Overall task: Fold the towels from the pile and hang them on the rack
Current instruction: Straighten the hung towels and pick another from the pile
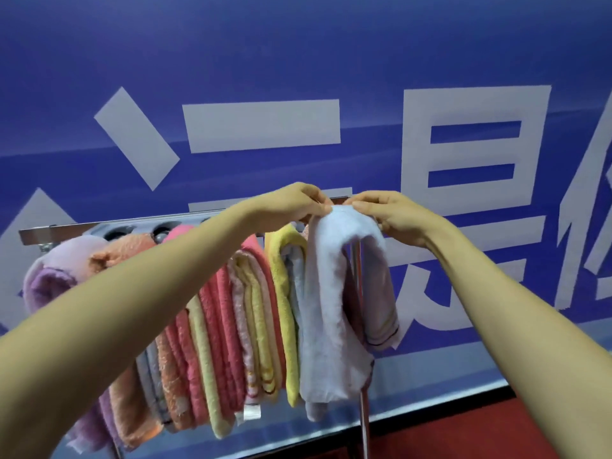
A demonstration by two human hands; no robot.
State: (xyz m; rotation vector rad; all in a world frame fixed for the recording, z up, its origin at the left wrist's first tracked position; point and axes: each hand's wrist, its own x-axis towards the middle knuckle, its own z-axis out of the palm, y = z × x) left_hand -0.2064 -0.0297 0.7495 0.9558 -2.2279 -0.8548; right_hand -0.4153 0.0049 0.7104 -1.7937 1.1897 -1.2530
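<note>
L-hand (297, 204), R-hand (395, 220) pinch towel (331, 309); banner (265, 54) maybe Chinese.

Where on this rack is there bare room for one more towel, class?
Only a short bare stretch of rail left of the lilac towel. From there to the pale blue towel pinched by the left hand and right hand, towels hang packed side by side.
</note>
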